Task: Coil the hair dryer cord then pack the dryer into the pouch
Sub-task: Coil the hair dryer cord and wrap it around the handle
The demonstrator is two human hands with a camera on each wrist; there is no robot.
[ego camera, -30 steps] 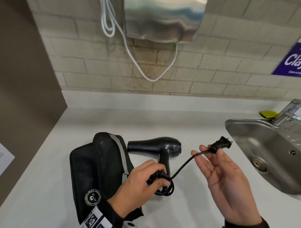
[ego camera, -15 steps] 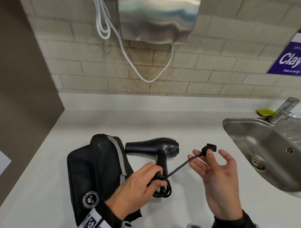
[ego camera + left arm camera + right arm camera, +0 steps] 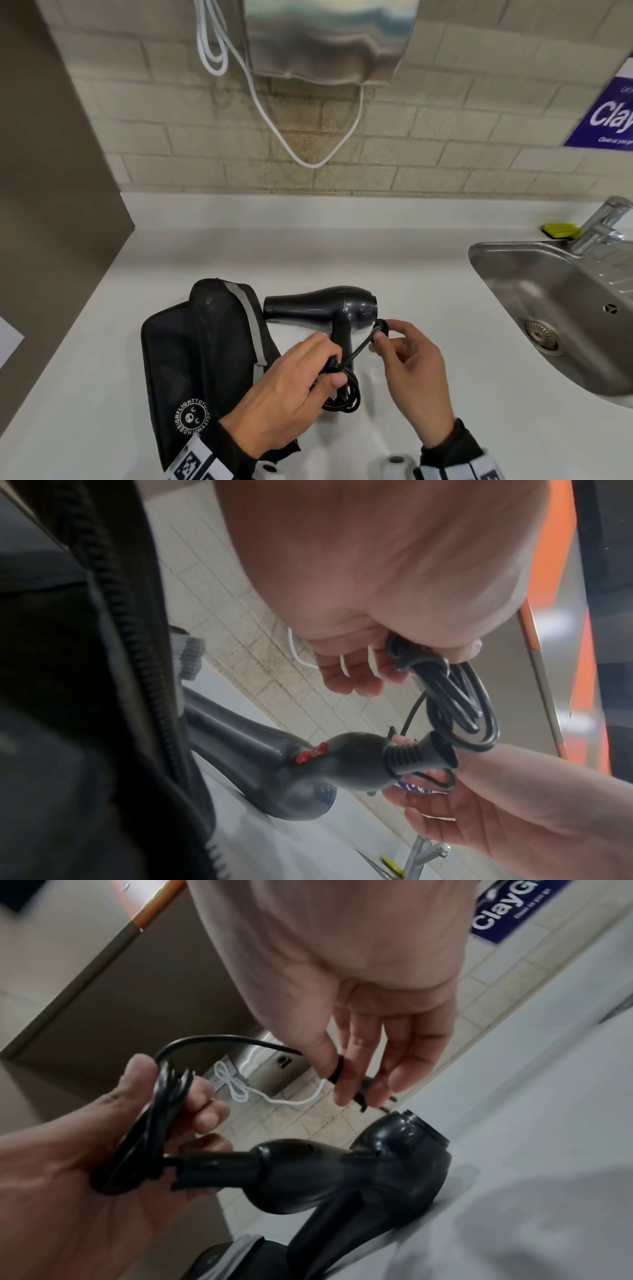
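Observation:
A black hair dryer [image 3: 322, 308] lies on the white counter [image 3: 411, 291], its nozzle against the black zip pouch [image 3: 191, 349] at its left. My left hand [image 3: 291, 387] grips the coiled black cord [image 3: 346, 394] just below the dryer's handle; the coil [image 3: 459, 696] hangs from its fingers in the left wrist view. My right hand [image 3: 407, 359] pinches the plug [image 3: 382, 327] at the cord's free end, close to the dryer's rear. In the right wrist view the plug [image 3: 346, 1074] sits between thumb and fingers above the dryer [image 3: 342, 1172].
A steel sink [image 3: 561, 308] with a tap [image 3: 603, 222] fills the right side of the counter; a yellow sponge [image 3: 560, 230] lies behind it. A metal wall unit [image 3: 329, 37] with a white cable [image 3: 308, 150] hangs on the brick wall. A brown panel [image 3: 51, 171] bounds the left.
My right hand has brought the plug leftwards and down towards the dryer and the coil, shortening the loose stretch of cord. My left hand keeps its hold on the coil.

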